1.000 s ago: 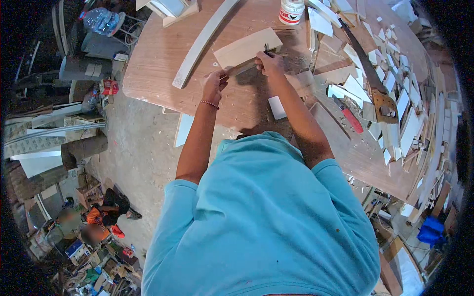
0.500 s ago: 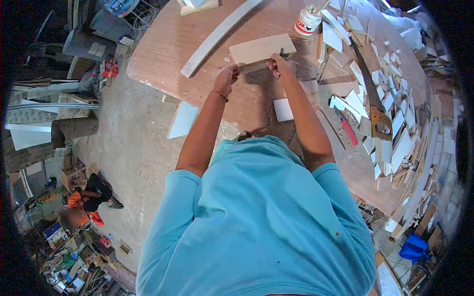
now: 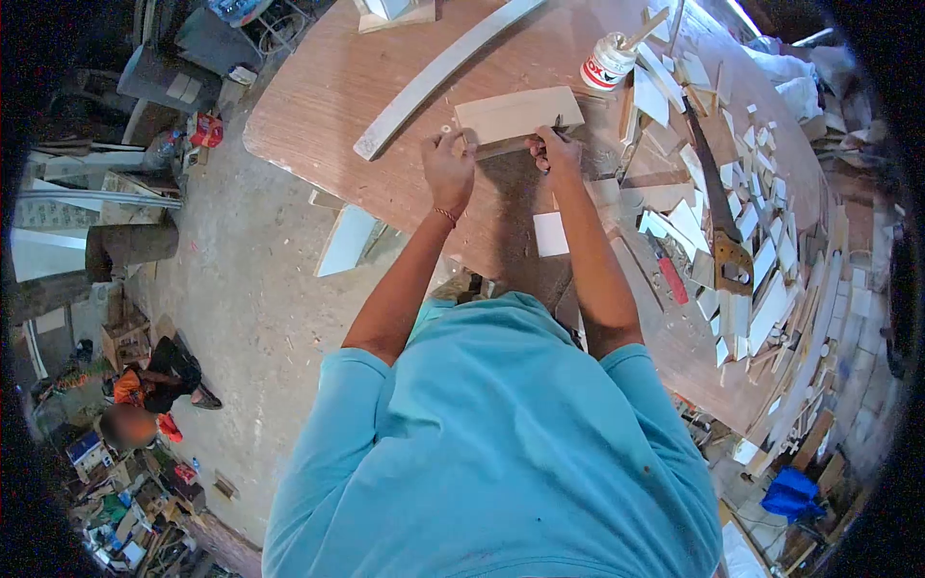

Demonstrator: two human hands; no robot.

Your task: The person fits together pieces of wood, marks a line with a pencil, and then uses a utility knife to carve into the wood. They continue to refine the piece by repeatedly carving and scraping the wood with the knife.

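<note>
A pale rectangular wooden block (image 3: 515, 114) sits on the brown table, its long front edge facing me. My left hand (image 3: 448, 171) is at the block's near left corner, with fingers bent and closed on that end. At the block's near right end, my right hand (image 3: 556, 154) is closed around a thin dark pen-like tool (image 3: 559, 123) that points up past the fingers. Its exact kind is too small to make out. Beyond my left hand lies a long, curved pale wooden strip (image 3: 434, 77).
A glue tub (image 3: 607, 63) with a stick in it stands behind the block. To the right are a handsaw (image 3: 718, 193), a red-handled tool (image 3: 667, 270) and many white offcuts (image 3: 771, 289). A white square piece (image 3: 551, 234) lies near my right forearm. Another person (image 3: 159, 380) is low at far left.
My left hand has turned, showing more of its back, and its fingers have shifted at the block's left corner. My right hand stays near the right end. The whole view has shifted slightly.
</note>
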